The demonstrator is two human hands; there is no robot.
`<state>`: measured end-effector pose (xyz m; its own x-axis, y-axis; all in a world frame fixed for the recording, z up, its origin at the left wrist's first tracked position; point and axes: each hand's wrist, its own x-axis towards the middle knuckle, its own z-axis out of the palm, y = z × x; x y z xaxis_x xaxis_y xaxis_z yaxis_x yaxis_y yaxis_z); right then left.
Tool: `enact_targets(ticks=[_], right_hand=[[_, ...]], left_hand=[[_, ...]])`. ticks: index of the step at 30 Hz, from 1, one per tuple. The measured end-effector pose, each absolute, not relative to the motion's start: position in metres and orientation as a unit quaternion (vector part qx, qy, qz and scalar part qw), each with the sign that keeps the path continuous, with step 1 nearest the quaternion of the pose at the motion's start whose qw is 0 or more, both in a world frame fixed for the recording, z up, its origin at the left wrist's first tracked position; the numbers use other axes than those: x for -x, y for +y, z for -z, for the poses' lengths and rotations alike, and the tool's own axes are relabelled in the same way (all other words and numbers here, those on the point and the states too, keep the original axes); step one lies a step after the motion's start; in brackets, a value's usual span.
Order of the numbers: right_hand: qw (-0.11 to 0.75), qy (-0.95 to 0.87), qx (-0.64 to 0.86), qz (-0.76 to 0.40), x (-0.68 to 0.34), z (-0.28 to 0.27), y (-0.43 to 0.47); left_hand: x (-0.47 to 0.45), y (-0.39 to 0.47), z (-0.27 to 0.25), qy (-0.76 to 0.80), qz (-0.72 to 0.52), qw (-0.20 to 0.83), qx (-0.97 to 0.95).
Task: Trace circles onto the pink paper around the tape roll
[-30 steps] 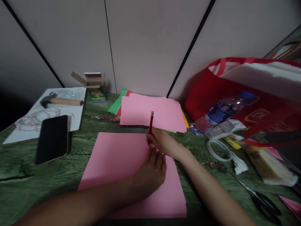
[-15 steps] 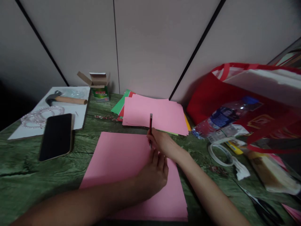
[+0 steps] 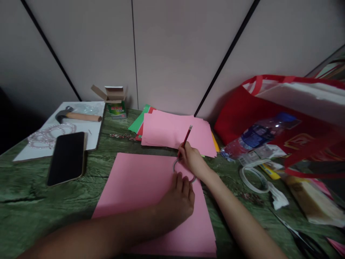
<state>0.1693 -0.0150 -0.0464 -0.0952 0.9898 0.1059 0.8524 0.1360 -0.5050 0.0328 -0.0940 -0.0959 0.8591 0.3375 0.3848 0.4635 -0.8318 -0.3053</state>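
Note:
A stack of pink paper (image 3: 140,183) lies in front of me, and a thin grey ring (image 3: 174,166) rests flat near its upper right corner. My left hand (image 3: 179,198) reaches across the sheet, its fingertips pressed on the ring's near edge and holding it down. My right hand (image 3: 192,158) is closed around a dark red pencil (image 3: 187,135) with a pale top end. The pencil leans to the right, its lower end at the far side of the ring. The pencil's tip and part of the ring are hidden by my fingers.
Behind lies more pink paper (image 3: 175,129). On the left are a phone (image 3: 67,158), a hammer (image 3: 81,116), strings of beads (image 3: 48,135) and a small box (image 3: 117,108). On the right are a bottle (image 3: 256,135), a red bag (image 3: 234,108), a tape roll (image 3: 252,180) and scissors (image 3: 299,235).
My right hand has moved slightly right and up around the ring, and the pencil has gone from upright to leaning right. More of the ring shows. My left hand stays nearly still.

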Motion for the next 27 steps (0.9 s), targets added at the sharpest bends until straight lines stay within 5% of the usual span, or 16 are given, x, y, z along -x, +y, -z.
enact_targets(ticks=[27], right_hand=[[0.326, -0.558, 0.755, -0.112, -0.196, 0.067, -0.054]], left_hand=[[-0.029, -0.058, 0.045, -0.197, 0.046, 0.030, 0.979]])
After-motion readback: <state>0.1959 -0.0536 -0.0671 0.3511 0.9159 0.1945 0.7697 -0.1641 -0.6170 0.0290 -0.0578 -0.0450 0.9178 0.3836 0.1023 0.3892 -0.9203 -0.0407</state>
